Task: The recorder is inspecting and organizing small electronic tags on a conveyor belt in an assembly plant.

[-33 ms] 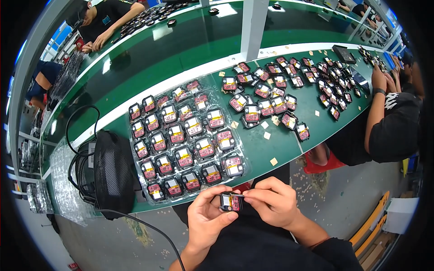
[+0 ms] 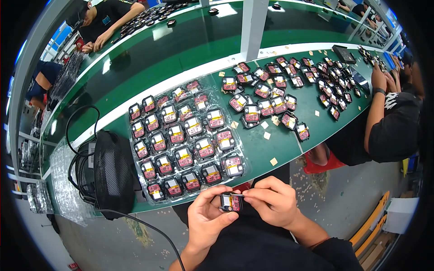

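My left hand grips a small open black device casing between thumb and fingers, just off the bench's near edge. Inside the casing show a silver block, a strip of yellow tape and a reddish circuit board. My right hand pinches a thin metal tool, perhaps tweezers, whose tip lies over the casing's upper edge. Fingers hide most of the tool. Beyond my hands lies a clear plastic tray with rows of similar casings, circuit boards facing up.
Many loose casings and small pale squares are scattered over the green bench. At left stand a black mesh bag with a cable and stacked clear trays. A co-worker sits at right; a white post rises behind.
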Available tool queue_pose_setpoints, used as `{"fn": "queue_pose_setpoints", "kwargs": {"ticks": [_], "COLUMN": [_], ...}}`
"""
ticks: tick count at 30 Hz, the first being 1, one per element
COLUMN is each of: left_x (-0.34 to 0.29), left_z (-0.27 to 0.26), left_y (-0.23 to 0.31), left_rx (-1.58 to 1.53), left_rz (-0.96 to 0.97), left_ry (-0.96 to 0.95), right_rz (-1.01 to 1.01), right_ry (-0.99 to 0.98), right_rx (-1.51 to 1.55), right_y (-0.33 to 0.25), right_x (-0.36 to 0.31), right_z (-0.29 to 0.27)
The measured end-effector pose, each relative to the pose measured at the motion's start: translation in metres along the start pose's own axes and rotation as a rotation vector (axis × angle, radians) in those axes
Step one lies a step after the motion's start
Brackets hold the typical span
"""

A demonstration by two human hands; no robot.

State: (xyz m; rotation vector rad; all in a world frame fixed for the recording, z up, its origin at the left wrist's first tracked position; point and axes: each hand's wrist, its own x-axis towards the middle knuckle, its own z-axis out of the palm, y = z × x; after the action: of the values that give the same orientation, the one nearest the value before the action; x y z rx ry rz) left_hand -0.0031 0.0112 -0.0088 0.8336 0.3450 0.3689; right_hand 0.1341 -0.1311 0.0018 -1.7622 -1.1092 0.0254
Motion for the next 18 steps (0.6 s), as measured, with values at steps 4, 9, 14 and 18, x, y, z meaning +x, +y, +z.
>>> {"fn": "queue_pose_setpoints", "kwargs": {"ticks": [4,9,14,18], "left_x": [0.0005,0.0002,0.0037,0.0041], "left_z": [0.0,-0.0033,-0.0061,-0.0035], "left_y": [0.0,-0.0012,-0.002,-0.001], "left_rx": [0.017,0.036,0.092,0.079], "left_rz": [0.004,0.004,0.009,0.027], "left_ry": [-0.005,-0.022,-0.041,-0.039], "right_rz": [0.068,0.076,0.083,0.113], "right_ry": [-0.044,-0.06,-0.082,-0.083], "right_rx": [0.05,0.083,0.092,0.128], "right_y": [-0.0002,0.0022,0.0041,0.0031], "right_x": [0.0019,0.003,0.0058,0.0065], "right_z": [-0.0023,-0.0052,-0.0062,-0.0065]}}
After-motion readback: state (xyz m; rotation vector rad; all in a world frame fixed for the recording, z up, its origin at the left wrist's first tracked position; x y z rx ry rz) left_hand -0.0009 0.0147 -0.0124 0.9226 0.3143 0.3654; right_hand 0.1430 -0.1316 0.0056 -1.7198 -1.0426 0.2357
